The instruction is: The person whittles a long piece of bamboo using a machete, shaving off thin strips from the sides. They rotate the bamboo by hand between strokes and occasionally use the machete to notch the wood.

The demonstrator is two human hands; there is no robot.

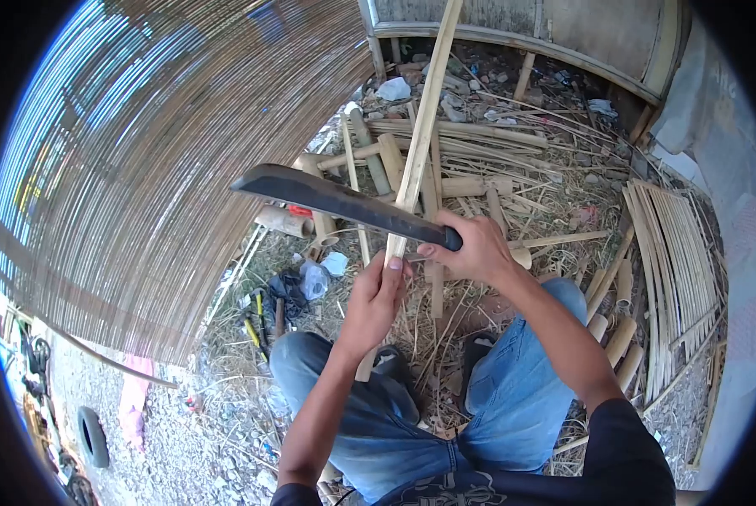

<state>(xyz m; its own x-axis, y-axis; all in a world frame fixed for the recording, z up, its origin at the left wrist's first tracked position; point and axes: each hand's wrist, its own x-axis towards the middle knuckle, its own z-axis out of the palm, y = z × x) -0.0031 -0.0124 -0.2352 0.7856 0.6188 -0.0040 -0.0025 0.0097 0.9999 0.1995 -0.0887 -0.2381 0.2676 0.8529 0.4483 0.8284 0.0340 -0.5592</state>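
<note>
My left hand (376,297) is closed around the lower part of a long pale bamboo strip (425,118), which rises away from me past the top of the view. In my right hand (472,250) is the black handle of a machete (336,205). Its wide dark blade points to the left and crosses over the strip just above my left hand. The strip's lower end shows below my left hand, between my knees.
Cut bamboo pieces and split strips (487,143) lie on the littered ground ahead. A slatted bamboo screen (142,169) hangs at left. On the right are a bundle of slats (669,278) and short bamboo tubes (621,341). Yellow-handled tools (256,325) rest near my left knee.
</note>
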